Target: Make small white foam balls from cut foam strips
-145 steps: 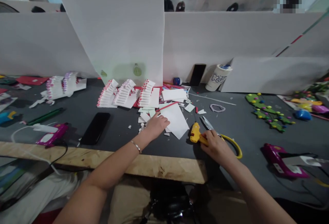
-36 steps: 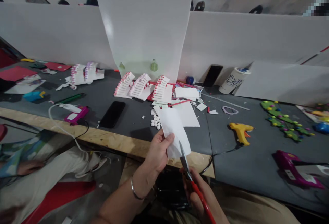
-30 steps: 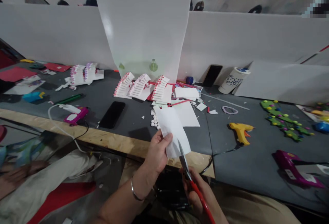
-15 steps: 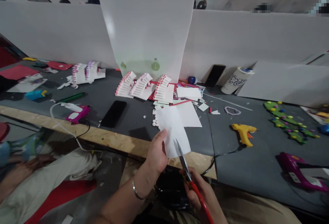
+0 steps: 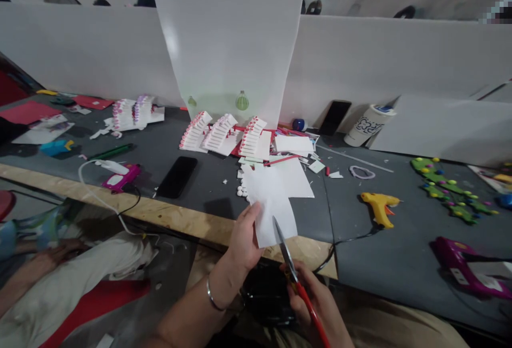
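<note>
White sheet (image 5: 272, 204) clamped in the left hand's (image 5: 244, 244) grip, held just above the grey surface (image 5: 352, 268). Right hand (image 5: 314, 300) grips red-handled scissors (image 5: 286, 257) closed on their handles, blade tip overlapping the sheet's lower part.

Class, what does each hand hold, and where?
The left hand holds a white sheet by its lower edge; the right hand holds scissors by their red handle.

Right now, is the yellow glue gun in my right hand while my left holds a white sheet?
No: the head view shows red-handled scissors in your right hand; the glue gun lies on the bench; your left hand holds the sheet.
</note>
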Demonstrator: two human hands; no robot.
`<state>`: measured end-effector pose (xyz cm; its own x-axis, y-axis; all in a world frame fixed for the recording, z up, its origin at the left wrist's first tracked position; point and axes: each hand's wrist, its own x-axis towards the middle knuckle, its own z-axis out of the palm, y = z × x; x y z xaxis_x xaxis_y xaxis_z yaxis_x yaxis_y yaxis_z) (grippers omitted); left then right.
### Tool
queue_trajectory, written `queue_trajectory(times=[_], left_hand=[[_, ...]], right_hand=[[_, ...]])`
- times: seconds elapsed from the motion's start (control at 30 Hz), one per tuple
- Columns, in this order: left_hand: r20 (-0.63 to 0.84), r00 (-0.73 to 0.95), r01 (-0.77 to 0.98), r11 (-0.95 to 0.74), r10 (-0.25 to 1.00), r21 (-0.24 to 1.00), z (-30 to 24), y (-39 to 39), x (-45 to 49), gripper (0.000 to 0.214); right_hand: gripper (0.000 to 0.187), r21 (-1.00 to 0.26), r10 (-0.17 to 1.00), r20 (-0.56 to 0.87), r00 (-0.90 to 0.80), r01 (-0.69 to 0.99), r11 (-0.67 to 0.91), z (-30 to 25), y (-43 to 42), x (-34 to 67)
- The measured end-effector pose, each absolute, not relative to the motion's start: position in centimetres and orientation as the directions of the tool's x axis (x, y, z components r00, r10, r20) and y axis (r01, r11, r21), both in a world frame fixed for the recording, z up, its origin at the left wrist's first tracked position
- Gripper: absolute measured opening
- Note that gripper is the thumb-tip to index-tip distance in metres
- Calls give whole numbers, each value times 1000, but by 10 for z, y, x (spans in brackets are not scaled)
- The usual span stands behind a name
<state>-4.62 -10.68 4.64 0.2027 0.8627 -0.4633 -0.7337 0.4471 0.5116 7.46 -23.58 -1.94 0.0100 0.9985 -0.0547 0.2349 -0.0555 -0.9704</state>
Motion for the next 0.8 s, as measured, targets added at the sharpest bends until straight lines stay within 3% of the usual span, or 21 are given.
queue_trajectory(times=[0.37,0.63,0.8], left_hand=[[-441,219,-693,457,870,558,43,-110,-42,21],[-403,251,-689,455,880,564,41,-112,-41,26],[-405,254,-698,456,878,553,41,-113,-42,28]], right_hand=[[67,-993,998,-13,-56,120,-6,-14,-230,73],[58,-985,998,57,-3,166,56,-19,-223,73],[65,-989,1000,22,16,147,19,-20,-224,69]])
